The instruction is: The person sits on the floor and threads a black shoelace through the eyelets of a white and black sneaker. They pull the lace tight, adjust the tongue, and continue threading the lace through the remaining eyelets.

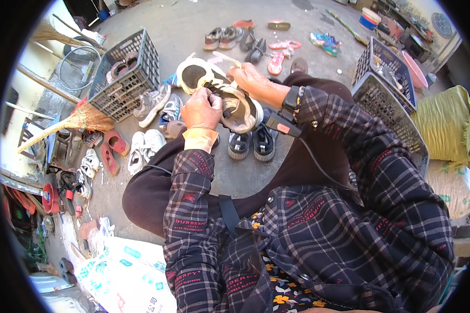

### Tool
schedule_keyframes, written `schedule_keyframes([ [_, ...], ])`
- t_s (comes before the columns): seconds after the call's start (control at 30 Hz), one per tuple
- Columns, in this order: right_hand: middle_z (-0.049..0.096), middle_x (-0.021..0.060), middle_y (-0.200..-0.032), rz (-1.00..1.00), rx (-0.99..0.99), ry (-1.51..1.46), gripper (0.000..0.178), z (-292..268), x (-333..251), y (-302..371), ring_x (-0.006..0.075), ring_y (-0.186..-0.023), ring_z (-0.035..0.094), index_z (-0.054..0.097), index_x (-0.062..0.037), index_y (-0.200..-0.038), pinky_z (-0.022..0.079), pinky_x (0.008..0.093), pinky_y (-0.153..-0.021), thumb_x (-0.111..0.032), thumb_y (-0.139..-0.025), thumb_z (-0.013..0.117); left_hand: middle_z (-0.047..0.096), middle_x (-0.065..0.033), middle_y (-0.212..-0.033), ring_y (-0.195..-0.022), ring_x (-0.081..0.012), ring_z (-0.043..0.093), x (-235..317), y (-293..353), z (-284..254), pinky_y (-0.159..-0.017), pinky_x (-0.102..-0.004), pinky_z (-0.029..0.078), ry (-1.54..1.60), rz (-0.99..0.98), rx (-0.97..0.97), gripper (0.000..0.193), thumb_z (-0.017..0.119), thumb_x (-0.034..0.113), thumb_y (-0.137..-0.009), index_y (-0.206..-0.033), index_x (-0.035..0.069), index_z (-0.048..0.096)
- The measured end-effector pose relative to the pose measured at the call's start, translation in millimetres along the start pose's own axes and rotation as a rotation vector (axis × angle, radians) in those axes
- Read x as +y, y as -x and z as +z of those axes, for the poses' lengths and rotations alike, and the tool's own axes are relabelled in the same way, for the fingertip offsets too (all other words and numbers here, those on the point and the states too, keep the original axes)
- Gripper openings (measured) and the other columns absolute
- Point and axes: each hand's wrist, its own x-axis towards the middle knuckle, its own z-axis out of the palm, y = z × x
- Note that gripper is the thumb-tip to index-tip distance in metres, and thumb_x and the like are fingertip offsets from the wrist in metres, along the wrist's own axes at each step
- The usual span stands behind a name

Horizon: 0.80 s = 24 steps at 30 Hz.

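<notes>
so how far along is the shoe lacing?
Done: hard to judge; lace ends still hang loose. In hand: both hands hold one beige-and-black sneaker, left hand at its black laces, right hand steadying the top. Left: many shoes lie about, including a black pair and white sneakers.

Outdoor concrete yard [193, 26] serving as shoe-sorting spot: many worn shoes [230, 37] scattered on ground, grey plastic crates [125, 78], straw broom [70, 122], filled sacks [446, 125] along edge.
</notes>
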Motion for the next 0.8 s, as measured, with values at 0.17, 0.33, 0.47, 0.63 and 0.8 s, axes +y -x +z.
schedule_keyframes([
  [0.17,0.056,0.0191,-0.095,0.525,-0.008,-0.577,0.027,33,-37,70,0.0369,-0.089,0.052,0.053,-0.0012,-0.098,0.043,0.0374,-0.074,0.000,-0.071,0.050,0.058,-0.0015,-0.062,-0.055,-0.0058,0.051,-35,50,31,-0.054,-0.0223,0.043,0.469,-0.217,-0.217,0.014,0.059,0.016,-0.075,-0.078,0.002,0.062],
  [0.33,0.055,0.0209,-0.078,0.636,-0.073,-0.661,0.016,45,-38,80,0.0366,-0.073,0.053,0.049,-0.0001,-0.089,0.042,0.0410,-0.065,-0.005,-0.074,0.050,0.054,0.0007,-0.065,-0.058,-0.0064,0.046,-56,92,51,-0.056,-0.0213,0.039,0.961,-0.760,-0.558,0.016,0.054,0.015,-0.079,-0.080,0.001,0.060],
  [0.47,0.052,0.0218,-0.066,0.287,0.012,-0.232,0.013,55,-34,100,0.0381,-0.064,0.053,0.050,0.0029,-0.076,0.042,0.0446,-0.062,-0.010,-0.076,0.047,0.050,0.0033,-0.073,-0.062,-0.0055,0.042,-54,111,56,-0.059,-0.0186,0.034,1.309,-0.941,-0.616,0.015,0.053,0.013,-0.081,-0.089,0.001,0.058],
  [0.63,0.053,0.0210,-0.077,0.427,-0.118,-0.205,0.015,53,-30,128,0.0366,-0.074,0.054,0.052,-0.0002,-0.086,0.043,0.0400,-0.068,-0.010,-0.078,0.045,0.053,0.0034,-0.072,-0.064,-0.0048,0.043,-43,110,59,-0.060,-0.0184,0.035,1.185,-1.000,-0.689,0.015,0.056,0.016,-0.083,-0.085,0.002,0.061],
  [0.8,0.055,0.0220,-0.087,0.832,-0.200,-0.496,0.040,38,-35,130,0.0366,-0.078,0.054,0.059,-0.0009,-0.087,0.042,0.0381,-0.076,-0.030,-0.088,0.032,0.053,0.0025,-0.076,-0.063,-0.0050,0.047,-35,105,55,-0.058,-0.0165,0.037,1.141,-0.959,-0.801,0.015,0.055,0.013,-0.086,-0.096,0.003,0.058],
])
